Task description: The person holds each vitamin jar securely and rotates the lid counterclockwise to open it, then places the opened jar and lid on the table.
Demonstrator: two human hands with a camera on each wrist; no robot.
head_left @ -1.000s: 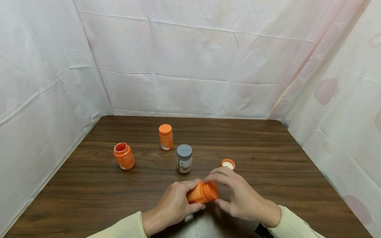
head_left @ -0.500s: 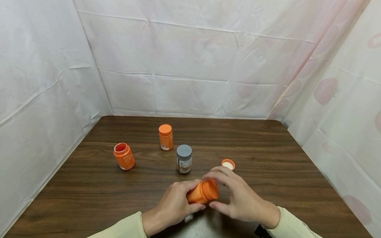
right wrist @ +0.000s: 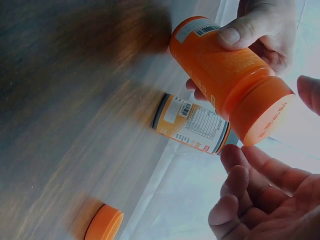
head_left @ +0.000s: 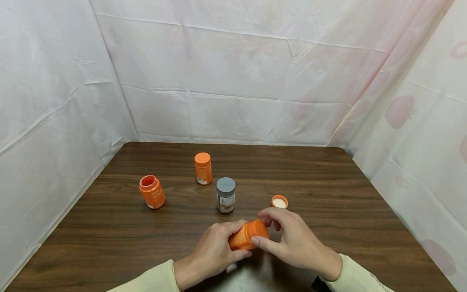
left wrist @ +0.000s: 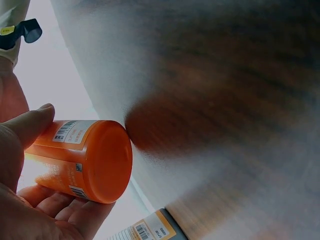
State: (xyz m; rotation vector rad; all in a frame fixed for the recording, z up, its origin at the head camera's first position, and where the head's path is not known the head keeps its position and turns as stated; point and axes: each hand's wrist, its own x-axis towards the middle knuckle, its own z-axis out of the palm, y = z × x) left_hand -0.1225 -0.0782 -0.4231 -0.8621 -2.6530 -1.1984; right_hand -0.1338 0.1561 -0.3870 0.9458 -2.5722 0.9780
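My left hand (head_left: 211,247) grips an orange plastic bottle (head_left: 241,238) low in the head view, thumb on one side and fingers on the other. The bottle leans, its orange cap (head_left: 258,230) on and pointing right; its base shows in the left wrist view. My right hand (head_left: 297,239) is spread loosely around the cap. In the right wrist view, a fingertip (right wrist: 247,151) meets the cap's edge, while the thumb (right wrist: 309,94) stands apart from it. A loose orange lid (head_left: 279,201) with a white inside lies just beyond my right hand.
An uncapped orange bottle (head_left: 153,194) stands at the left of the brown table (head_left: 175,259). Farther back is a capped orange bottle (head_left: 203,169). A grey-lidded bottle (head_left: 226,196) stands ahead of my left hand. Pale curtains (head_left: 233,73) enclose the table's back and sides.
My right hand's fingers have moved from around the cap to its far right side, and the thumb has shifted up across its front. The left hand and its bottle stay put.
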